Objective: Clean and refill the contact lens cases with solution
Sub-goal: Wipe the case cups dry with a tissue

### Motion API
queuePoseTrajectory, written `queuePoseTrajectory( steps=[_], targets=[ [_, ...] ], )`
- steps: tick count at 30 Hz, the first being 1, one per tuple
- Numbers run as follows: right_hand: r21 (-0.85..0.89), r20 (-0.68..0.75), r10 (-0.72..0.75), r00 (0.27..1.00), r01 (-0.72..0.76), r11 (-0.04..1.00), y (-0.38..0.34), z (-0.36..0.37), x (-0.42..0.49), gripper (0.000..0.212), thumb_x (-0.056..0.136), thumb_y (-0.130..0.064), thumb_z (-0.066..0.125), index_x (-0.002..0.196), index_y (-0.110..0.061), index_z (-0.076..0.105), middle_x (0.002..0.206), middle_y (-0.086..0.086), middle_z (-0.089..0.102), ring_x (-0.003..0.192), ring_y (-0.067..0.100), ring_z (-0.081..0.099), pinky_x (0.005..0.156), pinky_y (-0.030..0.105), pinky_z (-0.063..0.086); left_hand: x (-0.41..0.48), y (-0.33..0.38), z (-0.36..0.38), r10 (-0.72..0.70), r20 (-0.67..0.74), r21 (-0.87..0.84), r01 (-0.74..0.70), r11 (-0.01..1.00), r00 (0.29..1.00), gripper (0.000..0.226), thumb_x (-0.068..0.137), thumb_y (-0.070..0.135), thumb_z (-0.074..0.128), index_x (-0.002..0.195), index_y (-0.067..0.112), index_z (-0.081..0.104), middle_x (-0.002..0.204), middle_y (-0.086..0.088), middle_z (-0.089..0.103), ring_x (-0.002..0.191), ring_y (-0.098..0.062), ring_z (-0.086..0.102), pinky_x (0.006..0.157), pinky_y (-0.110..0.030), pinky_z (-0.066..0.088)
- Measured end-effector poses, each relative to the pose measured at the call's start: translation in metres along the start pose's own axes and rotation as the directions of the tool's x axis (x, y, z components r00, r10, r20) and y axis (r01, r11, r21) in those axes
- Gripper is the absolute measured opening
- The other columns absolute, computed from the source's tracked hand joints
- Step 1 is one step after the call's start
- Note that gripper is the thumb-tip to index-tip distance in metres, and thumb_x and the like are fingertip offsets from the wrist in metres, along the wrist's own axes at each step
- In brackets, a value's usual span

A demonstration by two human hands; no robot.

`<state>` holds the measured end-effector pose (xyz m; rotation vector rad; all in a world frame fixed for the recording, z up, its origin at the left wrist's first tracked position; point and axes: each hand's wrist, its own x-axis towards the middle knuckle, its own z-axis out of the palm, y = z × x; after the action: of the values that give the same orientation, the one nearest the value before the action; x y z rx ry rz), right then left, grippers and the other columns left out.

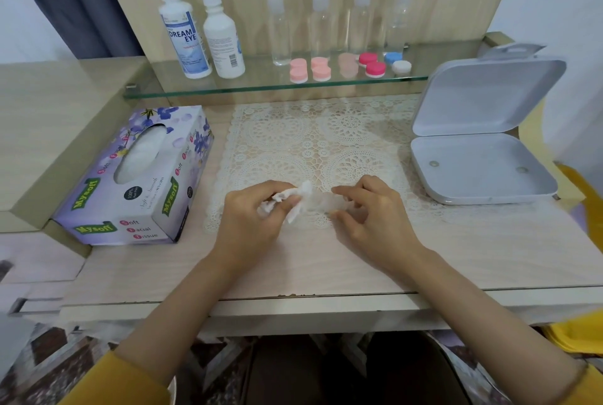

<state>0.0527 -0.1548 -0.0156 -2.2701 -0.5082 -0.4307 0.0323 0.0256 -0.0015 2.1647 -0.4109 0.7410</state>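
My left hand (257, 213) grips a crumpled white tissue (295, 197) over the lace mat (293, 134). The tissue touches a pale, see-through object (324, 203), too blurred to name. My right hand (370, 212) pinches that object between thumb and forefinger. On the glass shelf (228, 89) at the back stand two white solution bottles (192, 36) (223, 42). Right of them lie closed lens cases: pink pairs (298, 70) (321, 68), a red pair (372, 64) and a blue-and-white pair (397, 62).
A purple tissue box (137, 176) lies at the left of the table. An open white hinged box (483, 150) sits at the right. Several clear empty bottles (280, 32) stand at the back of the shelf. The table's front edge (293, 303) runs below my wrists.
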Motion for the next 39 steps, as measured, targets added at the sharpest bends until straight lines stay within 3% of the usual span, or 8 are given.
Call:
queuePoseTrajectory(
  steps=[5,9,11,18,21,26,30,39],
  targets=[
    [0.031,-0.03,-0.028,0.999,0.029,0.999,-0.009,-0.004,0.004,0.03,0.068,-0.018,0.064,0.094,-0.004,0.072,0.073,0.004,0.055,0.066,0.012,0.046,0.063,0.011,0.031,0.008,0.016,-0.001,-0.298,0.236,-0.198,0.346,0.917,0.925,0.01,0.078,0.013,0.071,0.083,0.022,0.071,0.107,0.011,0.063,0.101,0.005,0.057,0.077,-0.009,0.045],
    [0.061,-0.041,-0.078,0.996,0.08,0.995,-0.014,-0.006,0.005,0.036,0.07,-0.028,0.053,0.091,-0.006,0.072,0.071,-0.001,0.053,0.063,0.009,0.047,0.066,0.008,0.034,0.014,0.025,-0.004,-0.431,0.378,-0.379,0.562,0.735,0.819,0.011,0.081,0.003,0.065,0.084,0.012,0.071,0.082,0.0,0.07,0.068,-0.004,0.063,0.056,-0.013,0.046],
    [0.097,-0.043,-0.09,0.995,0.094,0.991,-0.015,-0.009,0.003,0.037,0.069,-0.03,0.054,0.093,-0.008,0.072,0.073,0.002,0.058,0.064,0.009,0.052,0.068,0.009,0.037,0.015,0.028,-0.006,-0.444,0.378,-0.416,0.578,0.702,0.812,0.009,0.08,0.004,0.065,0.084,0.01,0.071,0.07,0.001,0.068,0.06,-0.008,0.061,0.054,-0.017,0.046],
    [0.376,-0.042,0.088,0.995,-0.066,0.924,-0.021,-0.015,0.001,0.02,0.07,-0.043,0.064,0.082,-0.028,0.07,0.117,-0.006,0.059,0.097,0.004,0.059,0.092,0.021,0.042,0.009,0.032,-0.006,-0.484,0.37,-0.487,0.609,0.626,0.793,0.033,0.067,0.021,0.068,0.097,0.01,0.07,0.087,-0.011,0.07,0.076,-0.018,0.066,0.062,-0.024,0.052],
    [0.399,-0.067,0.118,0.991,-0.082,0.913,-0.024,-0.013,0.002,0.006,0.068,-0.026,0.07,0.07,-0.025,0.065,0.112,-0.007,0.06,0.105,0.009,0.057,0.095,0.026,0.04,0.008,0.034,-0.004,-0.485,0.376,-0.486,0.614,0.622,0.79,0.034,0.068,0.021,0.068,0.099,0.009,0.069,0.093,-0.01,0.071,0.083,-0.018,0.067,0.068,-0.026,0.055],
    [0.461,-0.113,0.148,0.982,-0.08,0.884,-0.021,-0.022,0.0,0.013,0.062,-0.028,0.063,0.065,-0.025,0.051,0.09,-0.013,0.066,0.089,0.0,0.061,0.081,0.011,0.042,0.01,0.033,-0.007,-0.518,0.353,-0.488,0.625,0.609,0.779,0.031,0.068,0.017,0.071,0.099,0.019,0.068,0.099,-0.006,0.071,0.089,-0.016,0.067,0.084,-0.03,0.052],
    [0.273,-0.197,0.124,0.972,-0.067,0.96,-0.006,-0.037,0.002,0.012,0.066,-0.018,0.059,0.069,-0.016,0.048,0.064,-0.013,0.051,0.063,-0.004,0.05,0.059,0.009,0.036,0.008,0.03,-0.009,-0.534,0.341,-0.469,0.632,0.616,0.774,0.032,0.075,0.001,0.069,0.1,0.02,0.067,0.099,-0.007,0.07,0.091,-0.021,0.068,0.089,-0.031,0.05],
    [0.065,-0.156,-0.223,0.962,0.235,0.97,-0.001,-0.028,0.006,0.013,0.07,-0.012,0.07,0.077,-0.004,0.064,0.075,0.003,0.063,0.073,0.009,0.053,0.069,0.011,0.04,-0.001,0.036,0.005,-0.502,0.341,-0.429,0.607,0.669,0.795,0.03,0.077,-0.004,0.067,0.093,0.021,0.067,0.089,0.002,0.068,0.079,-0.009,0.066,0.074,-0.013,0.049]
  ],
)
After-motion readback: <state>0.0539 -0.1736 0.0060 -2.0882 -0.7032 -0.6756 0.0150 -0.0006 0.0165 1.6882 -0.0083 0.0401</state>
